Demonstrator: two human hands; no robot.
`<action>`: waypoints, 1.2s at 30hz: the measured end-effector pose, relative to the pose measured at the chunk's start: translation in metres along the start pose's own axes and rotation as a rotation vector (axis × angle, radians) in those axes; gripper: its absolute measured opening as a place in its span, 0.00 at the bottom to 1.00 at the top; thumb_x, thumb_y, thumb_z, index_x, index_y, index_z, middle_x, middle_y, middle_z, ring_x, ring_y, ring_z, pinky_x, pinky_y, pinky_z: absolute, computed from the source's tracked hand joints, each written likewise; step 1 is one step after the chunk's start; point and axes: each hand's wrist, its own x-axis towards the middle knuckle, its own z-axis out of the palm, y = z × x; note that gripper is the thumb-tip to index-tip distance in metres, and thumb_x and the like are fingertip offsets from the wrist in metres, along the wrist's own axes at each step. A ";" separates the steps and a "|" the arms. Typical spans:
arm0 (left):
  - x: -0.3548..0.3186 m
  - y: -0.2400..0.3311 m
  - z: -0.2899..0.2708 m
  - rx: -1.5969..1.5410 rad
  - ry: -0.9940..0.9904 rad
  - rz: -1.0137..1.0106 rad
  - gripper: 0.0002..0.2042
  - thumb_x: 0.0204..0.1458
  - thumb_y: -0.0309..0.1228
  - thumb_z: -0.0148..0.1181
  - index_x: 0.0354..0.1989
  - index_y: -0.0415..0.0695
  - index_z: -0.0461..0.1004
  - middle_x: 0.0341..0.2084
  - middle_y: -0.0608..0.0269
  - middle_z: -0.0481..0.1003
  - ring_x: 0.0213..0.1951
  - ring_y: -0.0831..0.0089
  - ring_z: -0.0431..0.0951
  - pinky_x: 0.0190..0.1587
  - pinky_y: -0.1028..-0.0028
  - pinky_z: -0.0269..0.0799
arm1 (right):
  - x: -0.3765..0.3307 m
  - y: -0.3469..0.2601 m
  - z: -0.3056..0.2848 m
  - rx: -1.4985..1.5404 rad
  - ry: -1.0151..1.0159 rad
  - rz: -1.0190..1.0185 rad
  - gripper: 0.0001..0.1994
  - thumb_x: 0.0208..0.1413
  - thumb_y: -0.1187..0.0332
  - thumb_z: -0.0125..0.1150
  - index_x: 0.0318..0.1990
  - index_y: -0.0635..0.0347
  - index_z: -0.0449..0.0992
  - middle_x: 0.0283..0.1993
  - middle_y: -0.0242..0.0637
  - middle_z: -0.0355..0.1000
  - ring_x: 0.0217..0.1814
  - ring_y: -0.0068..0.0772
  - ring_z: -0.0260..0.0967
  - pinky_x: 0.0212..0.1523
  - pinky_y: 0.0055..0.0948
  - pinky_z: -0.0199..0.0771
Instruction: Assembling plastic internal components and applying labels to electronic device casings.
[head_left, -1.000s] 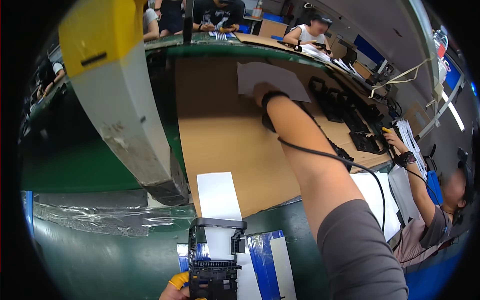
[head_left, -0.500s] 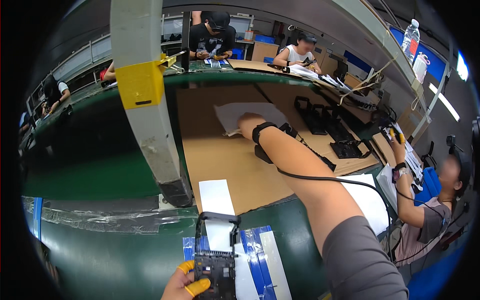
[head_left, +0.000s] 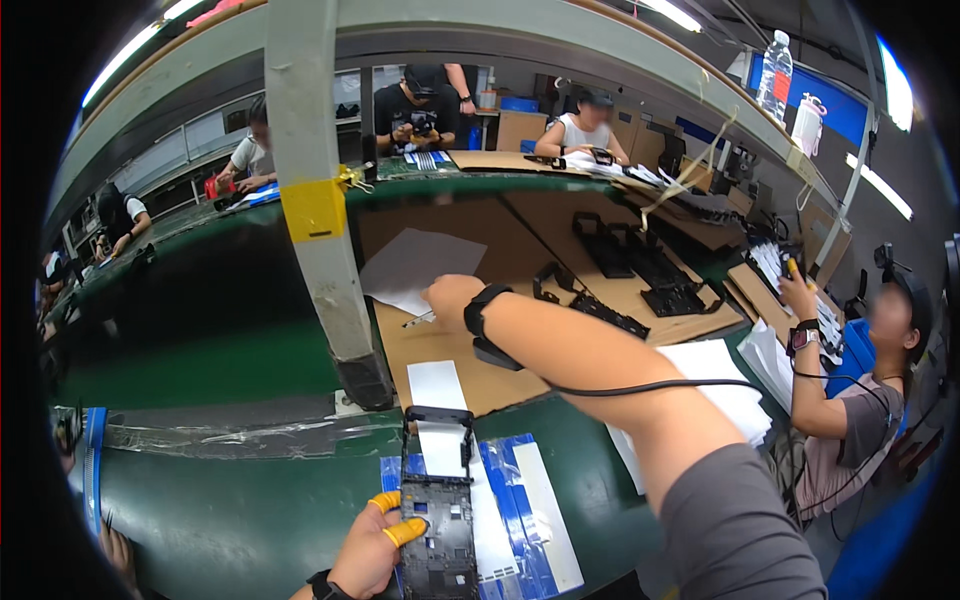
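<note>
Left hand (head_left: 368, 552) gripping a black plastic part (head_left: 437, 530), bottom centre.
A grey post (head_left: 325, 272) blocks the view left of centre. Right hand (head_left: 456, 302), mid-picture, reaches a white sheet (head_left: 424, 262); grip unclear. Beyond, upper right, more black parts (head_left: 655, 265).

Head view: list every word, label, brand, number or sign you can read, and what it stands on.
None can be read.
Clear bottle: red label, too small.
White strip beside the black plastic frame: tiny dark marks at its near end, too small.
Black plastic frame: no legible lettering.
Yellow band: dark mark, unclear.
</note>
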 end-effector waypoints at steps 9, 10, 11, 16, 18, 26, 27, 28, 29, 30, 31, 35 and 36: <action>-0.006 0.002 -0.009 -0.041 -0.127 0.022 0.19 0.44 0.18 0.47 0.46 0.38 0.56 0.36 0.58 0.69 0.38 0.72 0.70 0.42 0.77 0.64 | 0.024 -0.003 0.013 -0.076 -0.041 -0.045 0.08 0.35 0.76 0.51 0.26 0.63 0.74 0.30 0.47 0.70 0.35 0.46 0.68 0.35 0.35 0.69; -0.005 0.003 -0.009 -0.052 -0.128 0.012 0.19 0.44 0.17 0.47 0.46 0.38 0.56 0.37 0.58 0.69 0.38 0.72 0.70 0.42 0.77 0.64 | 0.024 -0.001 0.008 -0.108 0.020 -0.062 0.07 0.36 0.75 0.51 0.26 0.63 0.74 0.30 0.47 0.70 0.35 0.46 0.68 0.35 0.35 0.69; -0.004 0.001 -0.009 -0.051 -0.141 0.001 0.19 0.44 0.17 0.47 0.46 0.38 0.56 0.37 0.58 0.69 0.38 0.72 0.70 0.42 0.77 0.64 | 0.020 0.009 -0.001 -0.154 0.028 -0.047 0.07 0.35 0.74 0.52 0.25 0.61 0.74 0.28 0.46 0.70 0.34 0.45 0.68 0.34 0.35 0.69; 0.000 0.006 -0.006 -0.170 -0.116 -0.002 0.19 0.42 0.16 0.45 0.46 0.39 0.57 0.38 0.56 0.69 0.40 0.70 0.70 0.43 0.75 0.65 | -0.039 0.041 -0.070 -0.352 0.254 -0.105 0.06 0.35 0.74 0.52 0.26 0.57 0.72 0.24 0.40 0.69 0.30 0.42 0.68 0.28 0.35 0.68; -0.005 0.012 -0.002 -0.180 -0.117 0.025 0.19 0.39 0.17 0.45 0.45 0.39 0.59 0.39 0.56 0.68 0.41 0.70 0.70 0.44 0.74 0.65 | -0.097 0.045 -0.104 -0.412 0.278 -0.146 0.06 0.36 0.73 0.52 0.27 0.57 0.70 0.23 0.39 0.68 0.27 0.42 0.68 0.26 0.34 0.67; -0.031 0.033 0.034 0.003 -0.161 0.179 0.24 0.34 0.17 0.47 0.47 0.37 0.59 0.42 0.59 0.65 0.45 0.70 0.65 0.48 0.77 0.60 | -0.359 0.074 -0.137 1.023 0.780 0.730 0.05 0.42 0.80 0.50 0.24 0.58 0.65 0.18 0.30 0.63 0.14 0.21 0.60 0.18 0.22 0.61; -0.031 0.036 0.040 0.016 -0.173 0.194 0.24 0.35 0.17 0.47 0.48 0.37 0.59 0.43 0.58 0.65 0.46 0.70 0.64 0.49 0.76 0.59 | -0.385 0.083 -0.140 1.269 0.802 0.783 0.04 0.44 0.78 0.50 0.25 0.57 0.65 0.19 0.28 0.62 0.12 0.18 0.55 0.16 0.20 0.58; -0.031 0.041 0.047 0.037 -0.203 0.195 0.24 0.36 0.17 0.48 0.48 0.37 0.59 0.44 0.58 0.64 0.46 0.69 0.64 0.49 0.77 0.58 | -0.405 0.090 -0.141 1.521 0.816 0.823 0.04 0.46 0.77 0.50 0.26 0.57 0.64 0.19 0.27 0.61 0.10 0.14 0.51 0.15 0.19 0.55; -0.031 0.045 0.056 0.091 -0.186 0.223 0.25 0.37 0.18 0.48 0.49 0.37 0.58 0.44 0.57 0.64 0.45 0.69 0.65 0.49 0.76 0.59 | -0.418 0.098 -0.134 1.665 0.838 0.807 0.04 0.46 0.77 0.50 0.27 0.58 0.63 0.21 0.29 0.61 0.08 0.15 0.46 0.13 0.20 0.53; -0.030 0.053 0.069 0.147 -0.173 0.246 0.25 0.37 0.19 0.48 0.49 0.37 0.58 0.44 0.56 0.65 0.44 0.68 0.66 0.48 0.75 0.60 | -0.428 0.101 -0.128 1.666 0.859 0.817 0.04 0.46 0.77 0.50 0.27 0.58 0.63 0.21 0.29 0.61 0.08 0.15 0.46 0.13 0.20 0.53; -0.030 0.058 0.084 0.132 -0.208 0.330 0.22 0.37 0.20 0.48 0.47 0.35 0.58 0.40 0.53 0.67 0.40 0.66 0.69 0.44 0.72 0.65 | -0.433 0.102 -0.122 1.701 0.844 0.843 0.04 0.45 0.77 0.50 0.27 0.58 0.63 0.21 0.30 0.61 0.09 0.16 0.47 0.13 0.19 0.53; -0.023 0.085 0.138 0.140 -0.356 0.496 0.24 0.39 0.23 0.46 0.49 0.36 0.54 0.39 0.52 0.67 0.39 0.66 0.71 0.42 0.69 0.68 | -0.428 0.115 -0.078 1.286 0.852 0.995 0.04 0.42 0.75 0.52 0.27 0.65 0.66 0.18 0.30 0.60 0.11 0.18 0.54 0.08 0.18 0.54; -0.013 0.092 0.150 0.153 -0.435 0.464 0.26 0.41 0.22 0.46 0.52 0.38 0.50 0.42 0.52 0.65 0.41 0.67 0.69 0.44 0.70 0.66 | -0.433 0.124 -0.068 1.196 0.790 1.057 0.06 0.39 0.75 0.54 0.27 0.66 0.66 0.19 0.30 0.60 0.11 0.18 0.54 0.08 0.17 0.54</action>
